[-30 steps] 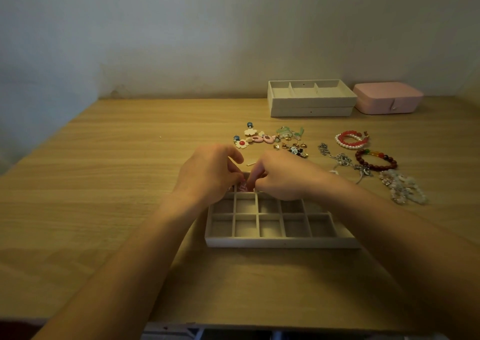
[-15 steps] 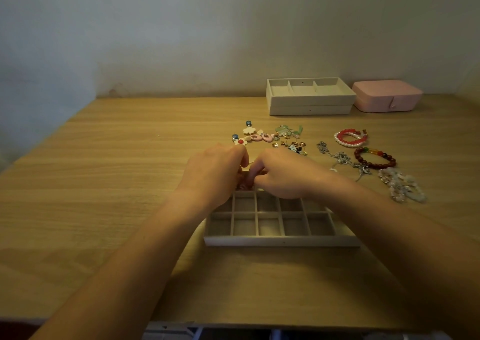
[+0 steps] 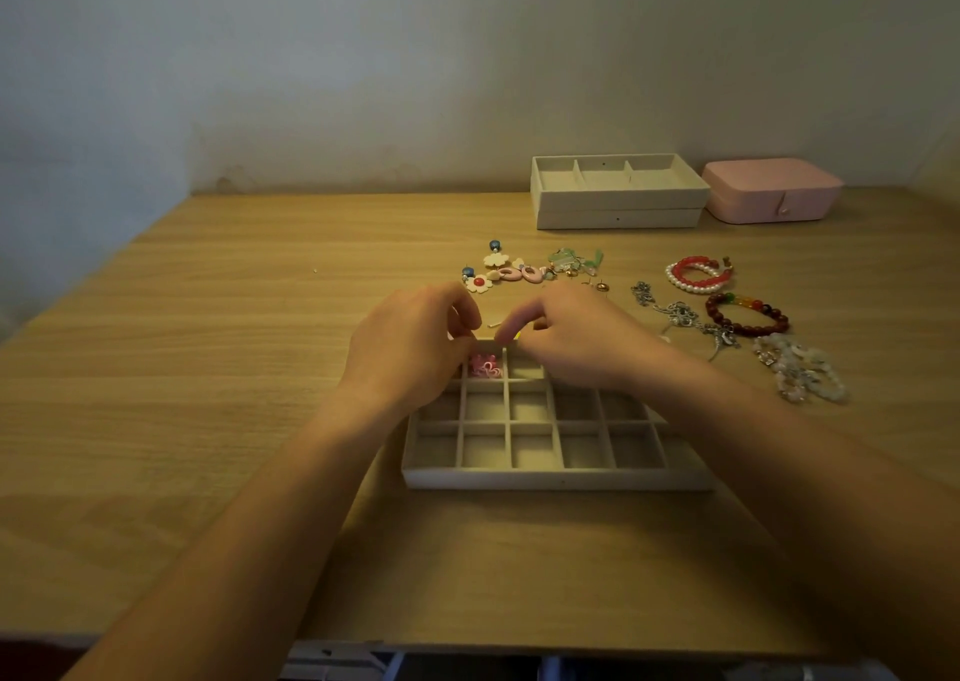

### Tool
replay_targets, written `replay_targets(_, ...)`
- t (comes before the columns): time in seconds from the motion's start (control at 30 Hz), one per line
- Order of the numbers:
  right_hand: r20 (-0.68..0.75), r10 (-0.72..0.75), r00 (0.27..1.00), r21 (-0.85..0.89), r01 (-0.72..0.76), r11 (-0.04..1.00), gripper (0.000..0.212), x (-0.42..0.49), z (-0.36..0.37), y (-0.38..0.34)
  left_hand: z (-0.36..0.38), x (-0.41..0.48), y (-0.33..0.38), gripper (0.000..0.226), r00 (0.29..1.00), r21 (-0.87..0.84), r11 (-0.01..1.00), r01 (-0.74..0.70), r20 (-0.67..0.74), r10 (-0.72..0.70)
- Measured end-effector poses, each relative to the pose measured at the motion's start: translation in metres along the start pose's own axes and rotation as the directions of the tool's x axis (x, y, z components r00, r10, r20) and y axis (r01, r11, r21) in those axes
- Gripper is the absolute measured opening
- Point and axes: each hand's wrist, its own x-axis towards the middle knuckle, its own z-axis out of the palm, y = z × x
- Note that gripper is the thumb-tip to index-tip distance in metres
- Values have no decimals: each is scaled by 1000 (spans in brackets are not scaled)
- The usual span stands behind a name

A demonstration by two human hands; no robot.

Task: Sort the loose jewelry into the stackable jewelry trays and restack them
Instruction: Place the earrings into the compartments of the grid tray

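Wooden tabletop (image 3: 208,368) by a pale wall carries a divided tray (image 3: 561,477), with a pink piece (image 3: 485,367) in a far-row compartment. Left hand (image 3: 410,347) and right hand (image 3: 576,340) curl over that row; whether either grip holds anything, I cannot tell. Loose jewelry (image 3: 524,272) lies just beyond.

Bare forearms (image 3: 249,524), left grip (image 3: 410,347), right grip (image 3: 571,342)
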Motion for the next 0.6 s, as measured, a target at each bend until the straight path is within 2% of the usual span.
replay_targets(0.13,85,-35,996,-4,36,999,31,-1,3,-1,-1,2,-4,14,1000,-55,998,28,7,-28)
replay_targets(0.27,116,-45,992,-28,48,998,26,1,4,-1,1,5,-5,29,988,-54,994,98,126,-91)
replay_targets(0.47,84,-47,995,-11,48,999,27,3,6,0,2,4,1,36,982,33,994,106,155,-110)
replay_targets(0.6,49,-37,998,26,36,999,28,5,4,3,3,7,3,31,973,36,991,132,184,-136)
